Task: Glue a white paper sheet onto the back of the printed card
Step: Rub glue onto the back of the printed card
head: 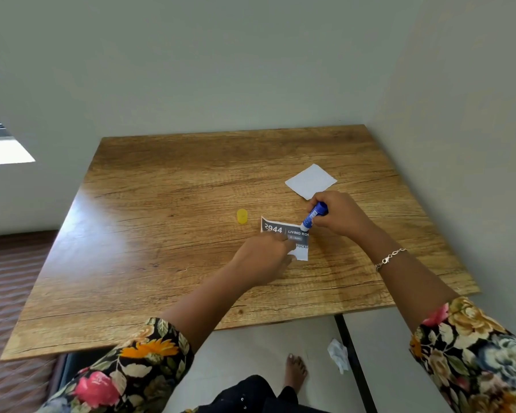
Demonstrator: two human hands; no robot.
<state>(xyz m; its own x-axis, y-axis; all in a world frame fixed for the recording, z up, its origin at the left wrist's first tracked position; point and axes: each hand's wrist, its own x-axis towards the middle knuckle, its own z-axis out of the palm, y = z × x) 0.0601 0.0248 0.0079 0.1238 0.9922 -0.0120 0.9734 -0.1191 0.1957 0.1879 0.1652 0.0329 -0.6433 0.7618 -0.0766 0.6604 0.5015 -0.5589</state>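
The printed card lies on the wooden table with its dark printed side up, showing "944" and "LIVING". My left hand presses down on the card's near part with flat fingers. My right hand grips a blue glue stick, uncapped, its white tip touching the card's right upper edge. A white paper sheet lies flat on the table just beyond my right hand.
A yellow glue-stick cap lies on the table left of the card. The table stands in a wall corner. Below its near edge are a black table leg, crumpled white tissue and a bare foot.
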